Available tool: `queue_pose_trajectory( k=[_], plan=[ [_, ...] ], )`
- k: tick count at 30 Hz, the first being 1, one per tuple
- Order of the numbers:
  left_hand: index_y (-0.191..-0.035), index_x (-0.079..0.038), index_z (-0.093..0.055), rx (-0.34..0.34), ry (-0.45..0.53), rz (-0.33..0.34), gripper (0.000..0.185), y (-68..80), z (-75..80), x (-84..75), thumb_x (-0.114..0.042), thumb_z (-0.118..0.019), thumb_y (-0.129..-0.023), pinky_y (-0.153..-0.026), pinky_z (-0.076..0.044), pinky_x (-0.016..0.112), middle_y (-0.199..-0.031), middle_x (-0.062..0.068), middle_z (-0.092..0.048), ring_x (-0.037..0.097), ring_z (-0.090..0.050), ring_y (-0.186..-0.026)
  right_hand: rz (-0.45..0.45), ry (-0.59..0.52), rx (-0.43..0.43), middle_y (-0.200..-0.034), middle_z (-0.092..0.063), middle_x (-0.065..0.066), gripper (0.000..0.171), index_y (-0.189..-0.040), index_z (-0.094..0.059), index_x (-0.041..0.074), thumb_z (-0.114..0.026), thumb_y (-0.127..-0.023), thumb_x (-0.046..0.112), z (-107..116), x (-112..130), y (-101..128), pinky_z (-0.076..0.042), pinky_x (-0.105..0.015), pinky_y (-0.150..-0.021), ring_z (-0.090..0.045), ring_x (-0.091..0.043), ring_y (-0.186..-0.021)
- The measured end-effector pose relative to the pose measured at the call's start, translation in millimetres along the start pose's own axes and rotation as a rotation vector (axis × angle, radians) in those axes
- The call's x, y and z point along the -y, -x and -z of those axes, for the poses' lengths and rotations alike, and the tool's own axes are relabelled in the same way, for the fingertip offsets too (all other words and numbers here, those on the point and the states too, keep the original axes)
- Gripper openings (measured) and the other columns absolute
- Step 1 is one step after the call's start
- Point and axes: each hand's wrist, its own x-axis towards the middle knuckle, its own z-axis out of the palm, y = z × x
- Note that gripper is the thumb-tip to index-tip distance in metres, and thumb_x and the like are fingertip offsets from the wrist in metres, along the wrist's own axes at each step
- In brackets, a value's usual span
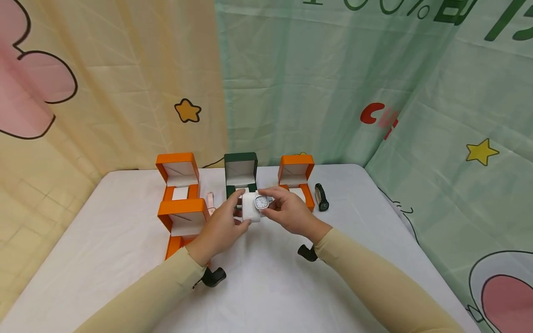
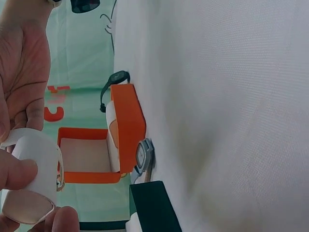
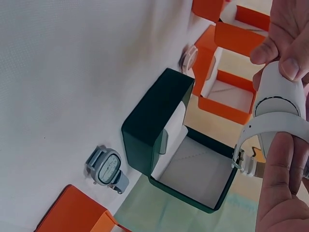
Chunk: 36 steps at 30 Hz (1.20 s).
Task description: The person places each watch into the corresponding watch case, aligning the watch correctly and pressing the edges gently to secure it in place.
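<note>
Boxes crowd the work, lids up: green box [image 1: 240, 157] behind the hands, right orange box [image 1: 297, 159] beyond the right hand [image 1: 291, 212], rear-left orange box [image 1: 176, 158] and front-left orange box [image 1: 183, 206] on the other side. Black watch [image 1: 321, 197] lies just right of the right orange box; pink watch [image 1: 210, 200] sits near the left hand [image 1: 222, 226]; grey watch [image 3: 107, 169] lies between green and right orange boxes.

White watch [image 1: 261, 202] is held above the table [image 1: 116, 249], at the right side of a white cushion [image 1: 251, 208]. Left hand pinches cushion, thumb against fingers; right hand pinches white watch at its edges.

Left arm blocks most of front-left base. Hands cover part of green base and, in head view, grey watch. Wrist views crop both hands; can't tell if strap is fastened.

Count: four boxes (three orange, one green), four watches, two hands.
</note>
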Motion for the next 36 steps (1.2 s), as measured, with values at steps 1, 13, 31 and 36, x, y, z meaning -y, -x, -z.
queue_pose_trajectory(
  k=[1,13,31,36],
  plan=[
    [-0.163,-0.01,-0.03,0.0,-0.001,0.003,0.087,-0.1,-0.4,0.4,-0.01,-0.081,-0.093,-0.097,-0.062,0.041,-0.145,0.016,-0.058,0.027,-0.065,-0.111,-0.002,0.003,0.002,-0.139,-0.064,-0.006,0.051,-0.147,-0.062,0.011,-0.075,-0.097,0.007,0.0,-0.3,-0.1,-0.057,-0.021,-0.072,-0.067,-0.016,-0.089],
    [-0.162,-0.009,-0.032,-0.02,0.031,-0.02,0.086,-1.5,-3.0,5.0,-0.007,-0.082,-0.092,-0.094,-0.063,0.04,-0.141,0.017,-0.06,0.026,-0.065,-0.107,-0.03,0.002,0.014,-0.15,-0.058,-0.009,0.055,-0.149,-0.06,0.01,-0.075,-0.097,0.007,-2.3,-0.1,1.9,-0.061,-0.021,-0.081,-0.066,-0.017,-0.093],
    [-0.159,-0.01,-0.036,-0.056,0.095,-0.037,0.082,-3.1,-3.3,6.6,-0.005,-0.082,-0.091,-0.093,-0.063,0.04,-0.138,0.015,-0.059,0.026,-0.066,-0.103,-0.038,-0.01,0.02,-0.153,-0.055,-0.008,0.06,-0.153,-0.056,0.011,-0.075,-0.096,0.004,-2.7,2.1,1.2,-0.06,-0.02,-0.082,-0.065,-0.019,-0.096],
    [-0.159,-0.01,-0.036,-0.056,0.1,-0.037,0.082,-3.6,-2.7,7.4,-0.005,-0.082,-0.091,-0.094,-0.063,0.04,-0.137,0.015,-0.059,0.026,-0.065,-0.102,-0.051,-0.034,0.041,-0.159,-0.05,-0.008,0.063,-0.154,-0.054,0.01,-0.075,-0.095,0.001,-2.1,3.2,1.6,-0.062,-0.023,-0.085,-0.068,-0.018,-0.097]
  ],
)
